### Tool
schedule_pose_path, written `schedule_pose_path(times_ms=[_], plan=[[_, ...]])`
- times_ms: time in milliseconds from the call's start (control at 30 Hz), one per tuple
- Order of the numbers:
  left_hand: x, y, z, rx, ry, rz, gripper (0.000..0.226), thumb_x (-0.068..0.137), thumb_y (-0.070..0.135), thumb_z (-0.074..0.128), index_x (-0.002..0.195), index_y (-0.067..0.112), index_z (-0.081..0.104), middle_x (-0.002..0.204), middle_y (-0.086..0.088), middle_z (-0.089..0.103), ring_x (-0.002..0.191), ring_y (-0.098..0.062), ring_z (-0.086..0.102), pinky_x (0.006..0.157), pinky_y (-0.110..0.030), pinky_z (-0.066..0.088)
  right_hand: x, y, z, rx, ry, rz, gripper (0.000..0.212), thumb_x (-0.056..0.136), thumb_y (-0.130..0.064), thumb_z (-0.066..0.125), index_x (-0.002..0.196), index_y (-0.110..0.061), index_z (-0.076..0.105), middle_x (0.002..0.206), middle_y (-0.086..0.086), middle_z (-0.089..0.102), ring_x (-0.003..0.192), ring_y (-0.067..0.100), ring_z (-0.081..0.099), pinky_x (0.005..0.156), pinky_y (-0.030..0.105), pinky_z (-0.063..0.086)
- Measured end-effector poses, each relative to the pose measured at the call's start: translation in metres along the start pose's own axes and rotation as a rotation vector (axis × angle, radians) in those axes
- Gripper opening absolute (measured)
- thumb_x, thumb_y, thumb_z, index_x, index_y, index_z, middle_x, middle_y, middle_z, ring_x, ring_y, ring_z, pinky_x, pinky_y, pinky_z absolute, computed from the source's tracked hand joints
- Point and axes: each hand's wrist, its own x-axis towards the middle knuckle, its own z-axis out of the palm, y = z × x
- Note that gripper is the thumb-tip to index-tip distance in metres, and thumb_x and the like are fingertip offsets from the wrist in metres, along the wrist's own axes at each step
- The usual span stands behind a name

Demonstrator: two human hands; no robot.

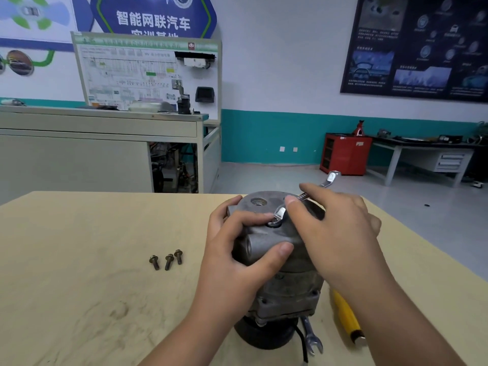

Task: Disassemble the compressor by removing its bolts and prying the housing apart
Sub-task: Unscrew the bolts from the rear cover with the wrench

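Read 智能网联汽车 in large white characters on the blue wall sign [155, 17] just above the white training board [126, 75]. Made out a second white line beneath it, lower half cut off by the board's top edge, not fully legible. Caught the letters HV on the board's own diagram, followed by characters too blurred to tell. Found the green header strip [145, 40] along the board's top unreadable. Saw small pale print on the dark poster [417, 46] well right of the board, too fine to read.

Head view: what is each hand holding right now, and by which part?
Right hand pinches the wrench by its shank, near the end seated on top of the compressor. Left hand grips that compressor around its upper housing.
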Motion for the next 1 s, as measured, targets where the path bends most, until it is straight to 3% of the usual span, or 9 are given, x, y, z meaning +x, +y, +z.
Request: schedule_pose_path(times_ms=[133, 300, 433, 500, 633, 767, 867, 933, 1000], plan=[[-0.007, -0.001, 0.004, -0.007, 0.037, 0.014, 0.034, 0.057, 0.052, 0.071, 0.090, 0.049, 0.065, 0.133, 0.010, 0.044, 0.126, 0.002, 0.045, 0.100, -0.019, 0.042, 0.012, -0.009, -0.006, 0.013, -0.098, 0.005, 0.045, 0.087, -0.057, 0.045, 0.128, -0.039, 0.053, 0.124, -0.009, 0.059, 0.126, 0.015, 0.028, 0.086, 0.034, 0.018], [-0.011, -0.001, 0.005, -0.004, 0.065, 0.013, 0.036, 0.055, 0.053, 0.070, 0.090, 0.052, 0.063, 0.132, 0.012, 0.043, 0.125, 0.008, 0.042, 0.094, -0.003, 0.035, 0.027, -0.019, -0.003, 0.057, -0.233, 0.093, 0.081, 0.082, -0.050, 0.057, 0.147, -0.026, 0.013, 0.134, 0.001, 0.051, 0.127, 0.024, 0.035, 0.091, 0.033, 0.024], [-0.012, 0.001, 0.005, -0.030, 0.056, -0.009, 0.038, 0.053, 0.053, 0.072, 0.091, 0.051, 0.066, 0.133, 0.016, 0.041, 0.125, 0.009, 0.041, 0.095, -0.007, 0.039, 0.032, -0.025, 0.000, 0.222, -0.347, 0.069, 0.029, 0.079, -0.030, 0.060, 0.098, -0.014, 0.044, 0.115, 0.004, 0.065, 0.109, 0.026, 0.056, 0.101, 0.047, 0.037], [-0.012, 0.001, 0.005, -0.039, 0.059, -0.008, 0.038, 0.053, 0.052, 0.073, 0.090, 0.049, 0.066, 0.131, 0.016, 0.042, 0.125, 0.008, 0.043, 0.098, -0.012, 0.041, 0.035, -0.030, -0.001, 0.235, -0.396, 0.015, 0.033, 0.076, -0.026, 0.058, 0.101, -0.005, 0.055, 0.105, 0.003, 0.069, 0.102, 0.027, 0.061, 0.098, 0.049, 0.040], [-0.010, 0.003, 0.006, -0.030, 0.061, -0.001, 0.039, 0.054, 0.051, 0.073, 0.092, 0.050, 0.065, 0.129, 0.017, 0.045, 0.120, 0.012, 0.044, 0.092, -0.007, 0.041, 0.035, -0.039, -0.003, 0.244, -0.474, -0.079, 0.018, 0.078, -0.017, 0.058, 0.093, -0.011, 0.066, 0.094, 0.002, 0.073, 0.095, 0.023, 0.066, 0.089, 0.047, 0.049], [-0.010, 0.004, 0.007, -0.089, 0.057, -0.025, 0.049, 0.054, 0.047, 0.076, 0.096, 0.057, 0.051, 0.122, 0.021, 0.054, 0.114, 0.005, 0.054, 0.089, -0.013, 0.045, 0.032, -0.044, -0.004, 0.352, -0.552, -0.177, 0.022, 0.085, -0.005, 0.057, 0.083, -0.025, 0.063, 0.085, -0.005, 0.075, 0.085, 0.015, 0.068, 0.083, 0.037, 0.053], [-0.010, 0.000, 0.005, -0.182, 0.057, -0.079, 0.067, 0.051, 0.043, 0.080, 0.103, 0.051, 0.038, 0.114, 0.022, 0.059, 0.106, -0.002, 0.062, 0.082, -0.019, 0.051, 0.029, -0.043, -0.007, 0.315, -0.560, -0.240, 0.022, 0.089, -0.008, 0.056, 0.094, -0.027, 0.066, 0.086, -0.014, 0.073, 0.084, 0.002, 0.066, 0.077, 0.022, 0.052], [-0.009, 0.000, 0.004, -0.192, 0.068, -0.085, 0.073, 0.050, 0.042, 0.081, 0.107, 0.049, 0.034, 0.117, 0.018, 0.058, 0.108, -0.004, 0.061, 0.085, -0.022, 0.052, 0.026, -0.043, -0.007, 0.243, -0.534, -0.278, 0.024, 0.090, -0.015, 0.057, 0.106, -0.029, 0.067, 0.094, -0.016, 0.072, 0.091, -0.002, 0.064, 0.083, 0.020, 0.051], [-0.009, 0.001, 0.006, -0.191, 0.087, -0.095, 0.079, 0.049, 0.043, 0.081, 0.111, 0.050, 0.031, 0.120, 0.022, 0.057, 0.108, -0.001, 0.061, 0.084, -0.017, 0.050, 0.019, -0.045, -0.007, 0.167, -0.479, -0.328, 0.024, 0.091, -0.022, 0.056, 0.108, -0.036, 0.065, 0.098, -0.020, 0.069, 0.103, 0.004, 0.058, 0.092, 0.031, 0.047]])
